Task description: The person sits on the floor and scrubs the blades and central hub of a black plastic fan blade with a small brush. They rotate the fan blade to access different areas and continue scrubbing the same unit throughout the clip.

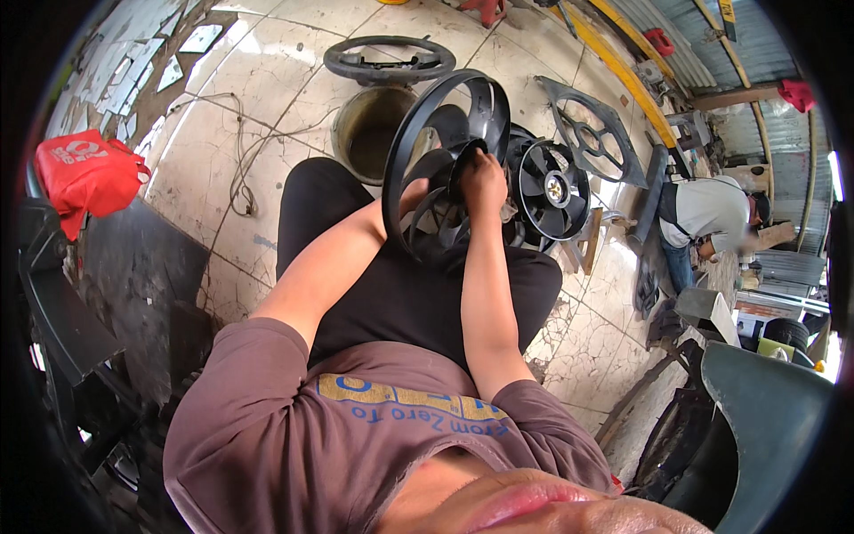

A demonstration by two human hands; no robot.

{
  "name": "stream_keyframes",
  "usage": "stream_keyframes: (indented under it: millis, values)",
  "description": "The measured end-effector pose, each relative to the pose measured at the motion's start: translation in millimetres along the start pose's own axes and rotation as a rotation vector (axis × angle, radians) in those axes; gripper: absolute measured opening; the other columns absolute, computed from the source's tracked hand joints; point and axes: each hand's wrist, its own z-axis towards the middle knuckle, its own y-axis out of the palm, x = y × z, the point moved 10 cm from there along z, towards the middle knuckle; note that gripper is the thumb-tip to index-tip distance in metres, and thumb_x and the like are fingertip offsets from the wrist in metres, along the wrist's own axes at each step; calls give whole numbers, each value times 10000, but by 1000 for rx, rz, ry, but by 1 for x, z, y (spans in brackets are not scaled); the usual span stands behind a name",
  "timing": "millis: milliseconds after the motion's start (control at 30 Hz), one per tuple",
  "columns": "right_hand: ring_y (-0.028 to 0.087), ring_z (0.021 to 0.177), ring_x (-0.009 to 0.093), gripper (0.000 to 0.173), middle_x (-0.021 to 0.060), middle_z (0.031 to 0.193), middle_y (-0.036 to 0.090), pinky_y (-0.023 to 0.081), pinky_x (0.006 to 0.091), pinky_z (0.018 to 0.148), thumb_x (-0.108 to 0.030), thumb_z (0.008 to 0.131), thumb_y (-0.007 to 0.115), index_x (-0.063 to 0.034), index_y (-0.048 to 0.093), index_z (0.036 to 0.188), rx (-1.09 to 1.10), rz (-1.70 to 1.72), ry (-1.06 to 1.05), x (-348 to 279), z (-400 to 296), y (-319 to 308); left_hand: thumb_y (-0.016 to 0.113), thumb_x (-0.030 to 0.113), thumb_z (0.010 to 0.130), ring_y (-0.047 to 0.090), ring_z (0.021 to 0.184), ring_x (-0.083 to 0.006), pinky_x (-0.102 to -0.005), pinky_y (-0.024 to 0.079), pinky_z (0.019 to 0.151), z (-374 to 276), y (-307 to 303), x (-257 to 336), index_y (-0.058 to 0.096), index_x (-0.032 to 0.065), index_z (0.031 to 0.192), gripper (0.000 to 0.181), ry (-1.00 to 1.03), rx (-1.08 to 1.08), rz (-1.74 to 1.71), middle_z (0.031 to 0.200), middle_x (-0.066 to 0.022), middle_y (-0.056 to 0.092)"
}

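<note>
A black plastic ringed fan wheel (pixel 400 143), which looks like a car radiator fan, stands tilted above my lap. My right hand (pixel 485 183) grips it at the centre, its fingers curled over the edge of the hub (pixel 467 157). Through the ring my left hand (pixel 415 193) shows among the blades, partly hidden by the rim, and holds the fan from the left. Just right of my right hand is a second black fan (pixel 554 190) with a brass-coloured centre. Behind the held fan stands a round bucket (pixel 353 127), its inside stained.
A steering wheel (pixel 390 60) lies beyond the bucket. A grey fan shroud (pixel 594 130) rests on the tiles at right. Cable (pixel 240 143) trails over the floor. Left are a red bag (pixel 90 170) and dark panel (pixel 140 260). A person (pixel 707 207) bends at far right.
</note>
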Motion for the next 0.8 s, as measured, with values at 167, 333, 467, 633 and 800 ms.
stream_keyframes:
  millis: [167, 333, 467, 633, 800]
  values:
    - [737, 929, 419, 258, 124, 1054, 726, 595, 537, 773, -226, 991, 602, -161, 755, 1189, 14, -6, -219, -34, -16, -1, 616, 241, 1044, 702, 1040, -216, -348, 560, 883, 9, -12, -4, 707, 67, 1294, 318, 0, 4, 35, 1181, -108, 751]
    - [723, 1007, 409, 344, 118, 1111, 732, 594, 496, 847, -199, 985, 628, -194, 747, 1308, -8, -41, -82, -15, 0, 6, 610, 257, 1051, 701, 1047, -213, -345, 561, 887, 18, -23, -13, 705, 74, 1301, 324, -4, 0, 86, 1188, -105, 751]
    - [722, 986, 408, 321, 112, 1108, 735, 590, 501, 825, -185, 993, 627, -146, 752, 1287, -58, 18, -222, -34, -15, 3, 605, 269, 1057, 700, 1052, -211, -343, 561, 891, 17, -32, -14, 704, 80, 1307, 329, 6, 9, 101, 1192, -103, 750]
    - [722, 998, 395, 337, 121, 1106, 725, 590, 495, 826, -179, 982, 635, -172, 759, 1296, -15, -13, -151, -22, -5, 2, 599, 284, 1064, 700, 1060, -208, -340, 561, 895, 23, -37, -24, 702, 87, 1314, 335, 6, -9, 139, 1199, -100, 750]
    - [732, 911, 395, 324, 114, 1039, 720, 604, 498, 782, -198, 982, 638, -154, 766, 1276, -12, -123, -209, -30, -2, -5, 593, 300, 1071, 699, 1067, -206, -337, 562, 900, 44, -83, -22, 700, 94, 1322, 341, 195, -74, 734, 1205, -98, 750]
